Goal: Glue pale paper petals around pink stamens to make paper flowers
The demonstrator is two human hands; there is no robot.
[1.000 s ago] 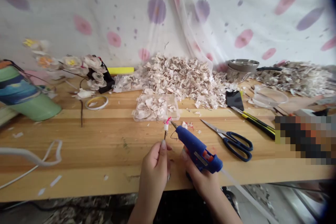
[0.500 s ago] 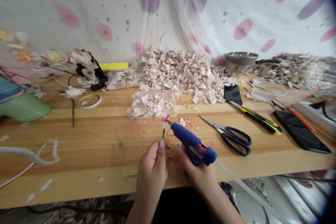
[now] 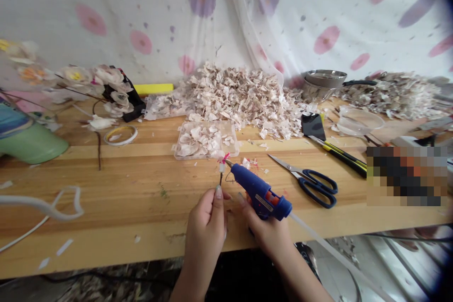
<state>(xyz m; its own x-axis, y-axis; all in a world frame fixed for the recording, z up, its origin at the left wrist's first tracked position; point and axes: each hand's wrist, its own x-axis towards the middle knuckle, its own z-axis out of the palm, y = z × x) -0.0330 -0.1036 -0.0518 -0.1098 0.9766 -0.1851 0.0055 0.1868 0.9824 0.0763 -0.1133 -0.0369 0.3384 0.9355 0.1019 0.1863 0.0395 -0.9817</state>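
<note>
Left hand: my left hand [image 3: 205, 219], on the near side of the box, pinching the stem between thumb and fingers; the lower fingers curl inward.
Stem: a thin dark stem [image 3: 221, 178], held nearly upright in front of the near edge of the box.
Stem head: a white collar [image 3: 222, 168] topped by a pink tuft [image 3: 226, 156], which overlaps the box's near right corner in this view.
Right hand: my right hand [image 3: 267, 226], nearer me than the box and to its right, wrapped round the handle of the glue gun; whether a finger presses the trigger I cannot tell.
Glue gun: blue glue gun [image 3: 252, 185], tilted, its metal nozzle [image 3: 229, 163] at the stem head; contact is too small to confirm. A pale glue stick [image 3: 318, 239] trails from its rear.
Box: clear plastic box [image 3: 226, 150], the landmark, with petals [image 3: 198, 141] in its compartments.
Heap: a large petal heap [image 3: 240, 99], directly beyond the box.
Scissors: dark-handled scissors [image 3: 300, 176], open slightly, right of the box and nearer me.
Knife: yellow-and-black knife [image 3: 339, 155], farther right of the box.
Tape: tape roll [image 3: 123, 142], left of the box.
</note>
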